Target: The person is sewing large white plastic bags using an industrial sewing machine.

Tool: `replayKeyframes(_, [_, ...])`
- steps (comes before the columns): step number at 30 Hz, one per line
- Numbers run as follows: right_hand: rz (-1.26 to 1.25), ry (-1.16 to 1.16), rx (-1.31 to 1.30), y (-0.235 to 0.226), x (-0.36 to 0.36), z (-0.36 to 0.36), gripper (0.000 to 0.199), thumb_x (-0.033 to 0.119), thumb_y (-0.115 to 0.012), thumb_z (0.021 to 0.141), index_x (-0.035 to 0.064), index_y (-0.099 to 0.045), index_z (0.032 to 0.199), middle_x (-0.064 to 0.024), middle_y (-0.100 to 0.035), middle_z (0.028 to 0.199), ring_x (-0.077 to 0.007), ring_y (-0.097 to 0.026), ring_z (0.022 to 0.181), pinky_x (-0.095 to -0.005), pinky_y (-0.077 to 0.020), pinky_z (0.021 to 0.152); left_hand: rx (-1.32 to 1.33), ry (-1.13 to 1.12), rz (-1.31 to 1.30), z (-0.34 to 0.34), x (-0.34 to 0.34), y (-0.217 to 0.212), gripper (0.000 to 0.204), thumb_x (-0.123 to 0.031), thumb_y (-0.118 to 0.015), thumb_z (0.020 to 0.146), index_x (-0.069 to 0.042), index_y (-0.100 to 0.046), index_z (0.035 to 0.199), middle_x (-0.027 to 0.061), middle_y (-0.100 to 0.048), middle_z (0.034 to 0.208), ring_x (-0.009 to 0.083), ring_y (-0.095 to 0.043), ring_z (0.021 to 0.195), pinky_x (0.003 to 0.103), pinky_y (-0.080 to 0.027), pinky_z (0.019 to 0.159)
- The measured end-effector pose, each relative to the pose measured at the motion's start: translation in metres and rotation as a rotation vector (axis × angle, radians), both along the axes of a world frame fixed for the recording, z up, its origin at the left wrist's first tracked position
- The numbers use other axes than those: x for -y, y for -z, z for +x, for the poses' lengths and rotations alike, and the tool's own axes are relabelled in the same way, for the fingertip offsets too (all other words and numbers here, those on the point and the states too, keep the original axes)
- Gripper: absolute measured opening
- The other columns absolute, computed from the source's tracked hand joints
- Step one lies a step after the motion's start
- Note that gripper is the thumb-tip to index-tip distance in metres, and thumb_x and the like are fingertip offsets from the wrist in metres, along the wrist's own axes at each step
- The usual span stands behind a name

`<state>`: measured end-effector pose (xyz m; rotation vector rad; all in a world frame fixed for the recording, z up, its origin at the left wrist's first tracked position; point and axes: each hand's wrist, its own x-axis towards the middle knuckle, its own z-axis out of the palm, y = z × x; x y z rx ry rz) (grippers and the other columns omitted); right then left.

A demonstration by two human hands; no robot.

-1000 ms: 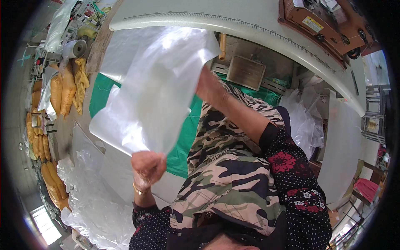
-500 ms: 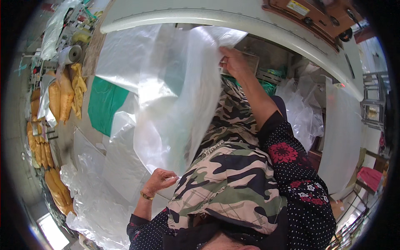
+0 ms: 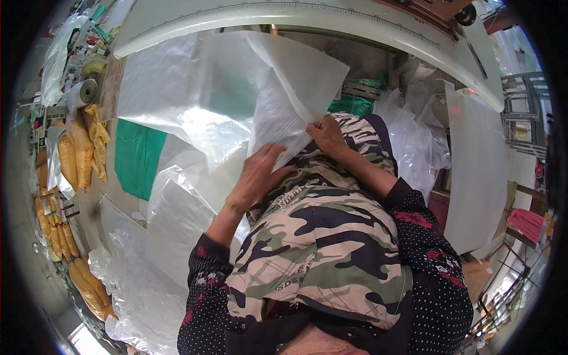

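A translucent white plastic sheet (image 3: 296, 100) spreads from under the machine's long edge down to my lap, its upper right corner folded into a point. My right hand (image 3: 328, 137) pinches the sheet's near right edge above my thigh. At the sheet's lower edge is my left hand (image 3: 255, 176), its fingers stretched out and the thumb held apart; it touches or hovers just over the plastic, I cannot tell which. Below both hands lies my camouflage apron (image 3: 319, 236).
A pale machine bed with a ruler edge (image 3: 284, 16) spans the far side. Crumpled clear plastic (image 3: 142, 296) heaps at the left, near a green sheet (image 3: 139, 157). More clear plastic (image 3: 414, 133) hangs at the right. Filled orange-brown bags (image 3: 83, 154) line the far left.
My right hand has come down toward my lap with the sheet's edge. My left hand has moved up and right onto the sheet, its fingers opening out. The billowing sheet lies flatter.
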<state>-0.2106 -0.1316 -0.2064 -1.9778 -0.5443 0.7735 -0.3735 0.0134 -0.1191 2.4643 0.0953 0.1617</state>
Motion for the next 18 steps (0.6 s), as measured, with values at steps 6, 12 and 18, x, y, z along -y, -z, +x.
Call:
replayKeyframes(6, [0.109, 0.077, 0.107, -0.004, 0.021, -0.009, 0.032, 0.025, -0.057, 0.079, -0.0053, -0.064, 0.079, -0.0223, -0.061, 0.066, -0.0359, -0.064, 0.064, -0.0437, -0.0489, 0.062, -0.168, 0.062, 0.189, 0.053, 0.029, 0.041, 0.029, -0.018, -0.07, 0.082, -0.001, -0.059, 0.102, 0.0144, -0.063, 0.088, 0.0351, -0.062, 0.08, 0.042, -0.051, 0.071])
replayKeyframes(12, [0.214, 0.082, -0.126, -0.001, 0.026, -0.003, 0.036, 0.032, -0.064, 0.085, -0.0042, -0.063, 0.086, -0.0146, -0.065, 0.069, -0.0236, -0.064, 0.065, -0.0357, -0.0494, 0.061, -0.13, -0.042, -0.287, 0.055, 0.011, 0.059, 0.015, -0.013, -0.067, 0.082, 0.001, -0.066, 0.088, 0.0131, -0.065, 0.079, 0.0286, -0.064, 0.07, 0.038, -0.049, 0.064])
replayKeyframes(18, [0.346, 0.04, -0.398, -0.016, 0.029, -0.007, 0.047, 0.03, -0.072, 0.086, -0.0022, -0.054, 0.115, -0.0072, -0.065, 0.094, -0.0125, -0.061, 0.078, -0.0255, -0.051, 0.071, -0.172, -0.108, -0.474, 0.046, -0.001, 0.077, 0.016, -0.013, -0.065, 0.086, 0.002, -0.069, 0.09, 0.0113, -0.065, 0.078, 0.0176, -0.059, 0.067, 0.032, -0.047, 0.064])
